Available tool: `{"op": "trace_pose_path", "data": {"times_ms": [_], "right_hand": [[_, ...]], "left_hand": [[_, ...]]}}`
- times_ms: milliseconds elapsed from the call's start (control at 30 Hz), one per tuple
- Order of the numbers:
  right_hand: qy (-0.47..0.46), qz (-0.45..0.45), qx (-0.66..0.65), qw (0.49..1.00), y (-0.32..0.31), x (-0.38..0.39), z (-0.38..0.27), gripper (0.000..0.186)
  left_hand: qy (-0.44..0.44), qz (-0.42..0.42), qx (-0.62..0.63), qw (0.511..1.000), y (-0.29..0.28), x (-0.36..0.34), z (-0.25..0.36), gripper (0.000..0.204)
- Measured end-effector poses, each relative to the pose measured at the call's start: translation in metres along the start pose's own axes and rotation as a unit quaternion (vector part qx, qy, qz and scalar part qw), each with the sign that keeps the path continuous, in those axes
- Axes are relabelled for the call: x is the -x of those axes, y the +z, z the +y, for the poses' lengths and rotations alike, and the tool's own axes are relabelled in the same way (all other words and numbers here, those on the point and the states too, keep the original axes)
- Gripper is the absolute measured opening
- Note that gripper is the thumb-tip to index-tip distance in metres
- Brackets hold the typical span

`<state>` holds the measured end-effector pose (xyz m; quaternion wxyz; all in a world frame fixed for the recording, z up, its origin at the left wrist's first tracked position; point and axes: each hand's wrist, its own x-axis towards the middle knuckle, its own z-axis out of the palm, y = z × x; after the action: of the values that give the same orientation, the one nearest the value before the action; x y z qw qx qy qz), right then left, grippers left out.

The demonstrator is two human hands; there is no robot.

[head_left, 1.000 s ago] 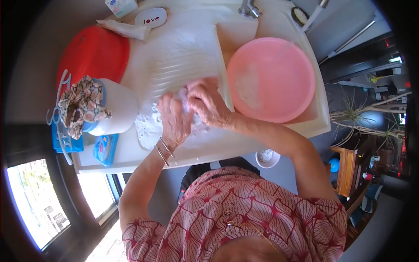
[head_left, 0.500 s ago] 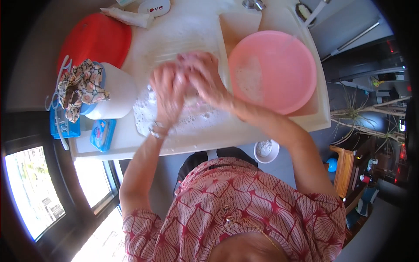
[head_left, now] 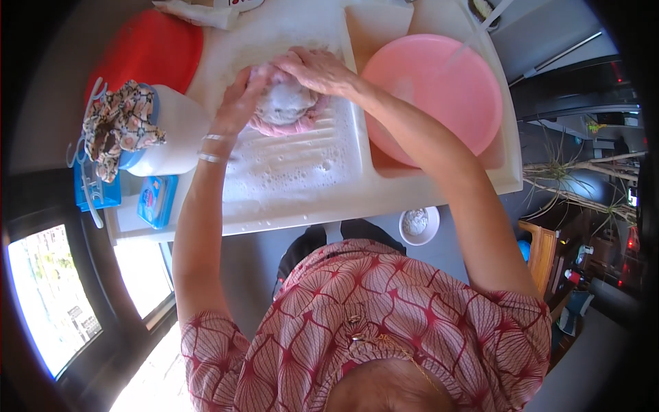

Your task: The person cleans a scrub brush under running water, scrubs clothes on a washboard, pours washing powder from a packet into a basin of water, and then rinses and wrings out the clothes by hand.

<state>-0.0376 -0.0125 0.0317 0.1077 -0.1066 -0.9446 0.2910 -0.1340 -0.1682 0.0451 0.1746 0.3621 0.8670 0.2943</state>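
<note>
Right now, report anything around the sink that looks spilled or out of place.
Only the floral cloth looks slightly odd, bunched over the white container at left. Suds wet the ribbed board, fitting the soapy cloth under the hands.

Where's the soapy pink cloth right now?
In the head view, the soapy pink cloth is between the left hand and right hand, over the ribbed washboard, left of the pink basin.

"What was worn?"
"A red-patterned, short-sleeved shirt (head_left: pixel 384 295) and dark trousers (head_left: pixel 374 233) were worn."
"What else was seen?"
"Silver bangles (head_left: pixel 211 158) were worn on the left wrist (head_left: pixel 218 148), with a gold necklace (head_left: pixel 414 362)."
</note>
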Motion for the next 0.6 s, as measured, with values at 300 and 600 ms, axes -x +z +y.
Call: {"op": "trace_pose_path", "data": {"times_ms": [300,600], "right_hand": [[-0.171,0.169,-0.219,0.946,0.010,0.104,-0.064,0.026],[-0.124,0.197,-0.158,0.960,0.049,0.108,-0.046,0.018]], "left_hand": [[0.051,0.227,0.109,0.967,0.039,0.107,0.021,0.042],[0.103,0.259,0.030,0.960,0.064,0.109,0.010,0.036]]}}
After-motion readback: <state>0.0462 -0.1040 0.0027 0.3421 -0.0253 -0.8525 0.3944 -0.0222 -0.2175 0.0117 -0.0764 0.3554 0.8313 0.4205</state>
